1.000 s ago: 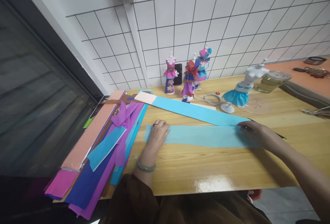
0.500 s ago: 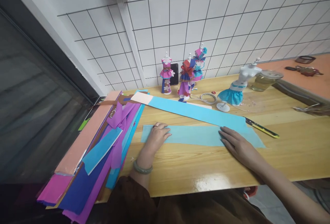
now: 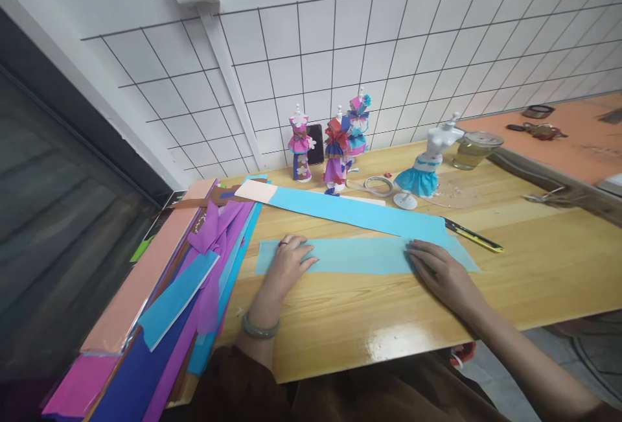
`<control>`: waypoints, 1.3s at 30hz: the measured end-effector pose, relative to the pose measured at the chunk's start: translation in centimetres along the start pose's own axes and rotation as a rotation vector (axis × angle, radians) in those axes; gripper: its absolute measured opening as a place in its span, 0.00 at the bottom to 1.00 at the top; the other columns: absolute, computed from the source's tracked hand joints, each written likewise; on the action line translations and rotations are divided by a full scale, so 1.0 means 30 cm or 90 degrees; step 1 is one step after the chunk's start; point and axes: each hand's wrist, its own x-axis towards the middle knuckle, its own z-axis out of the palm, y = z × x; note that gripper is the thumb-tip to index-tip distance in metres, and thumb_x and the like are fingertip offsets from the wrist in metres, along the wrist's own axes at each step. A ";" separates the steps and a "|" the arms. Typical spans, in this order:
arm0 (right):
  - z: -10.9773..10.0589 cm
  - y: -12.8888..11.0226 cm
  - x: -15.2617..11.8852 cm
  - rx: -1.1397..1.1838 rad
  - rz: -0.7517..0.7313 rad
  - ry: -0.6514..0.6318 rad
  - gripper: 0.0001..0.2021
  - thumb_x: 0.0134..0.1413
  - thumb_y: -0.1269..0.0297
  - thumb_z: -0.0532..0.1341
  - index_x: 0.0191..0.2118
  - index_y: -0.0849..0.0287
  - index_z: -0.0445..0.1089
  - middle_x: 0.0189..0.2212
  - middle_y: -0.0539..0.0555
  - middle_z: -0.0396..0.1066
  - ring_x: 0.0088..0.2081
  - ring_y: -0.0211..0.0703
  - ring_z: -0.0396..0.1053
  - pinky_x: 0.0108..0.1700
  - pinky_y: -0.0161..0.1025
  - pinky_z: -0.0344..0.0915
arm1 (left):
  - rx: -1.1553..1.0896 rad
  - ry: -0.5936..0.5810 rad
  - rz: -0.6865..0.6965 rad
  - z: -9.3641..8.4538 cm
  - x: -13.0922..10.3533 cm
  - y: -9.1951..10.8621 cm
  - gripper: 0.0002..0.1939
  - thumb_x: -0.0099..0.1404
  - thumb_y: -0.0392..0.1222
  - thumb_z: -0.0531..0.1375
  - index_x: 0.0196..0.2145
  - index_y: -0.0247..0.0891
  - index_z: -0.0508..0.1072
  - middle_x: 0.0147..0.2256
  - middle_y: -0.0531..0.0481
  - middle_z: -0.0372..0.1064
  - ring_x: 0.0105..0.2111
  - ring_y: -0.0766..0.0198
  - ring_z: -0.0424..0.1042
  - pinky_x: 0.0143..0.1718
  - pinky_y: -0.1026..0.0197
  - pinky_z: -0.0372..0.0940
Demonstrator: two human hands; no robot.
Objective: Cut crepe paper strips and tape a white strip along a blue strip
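A thin, pale blue strip of crepe paper lies flat across the wooden table. My left hand rests near its left end, fingers spread a little and lightly bent, with a ring and a bangle on that arm. Toward the strip's right part, my right hand lies with its fingers stretched out on the paper. Just behind is a thicker, brighter blue crepe paper strip with a pale pink left end. A yellow and black utility knife lies by that strip's right end.
Folded crepe papers in several colours are heaped at the left. Small dressed mannequins stand by the tiled wall. One white mannequin in a blue skirt stands farther right, near a tape roll and a lidded container.
The view has turned slightly, so most things sit farther left in the picture. Both hands stay on the pale blue strip, with little visible movement on the table.
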 end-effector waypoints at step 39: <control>0.022 0.029 -0.021 -0.027 0.008 -0.017 0.14 0.54 0.62 0.51 0.41 0.60 0.69 0.45 0.58 0.67 0.45 0.46 0.66 0.47 0.43 0.65 | -0.018 -0.036 -0.038 -0.010 -0.006 0.017 0.13 0.54 0.47 0.60 0.36 0.41 0.73 0.42 0.48 0.65 0.45 0.58 0.60 0.45 0.54 0.57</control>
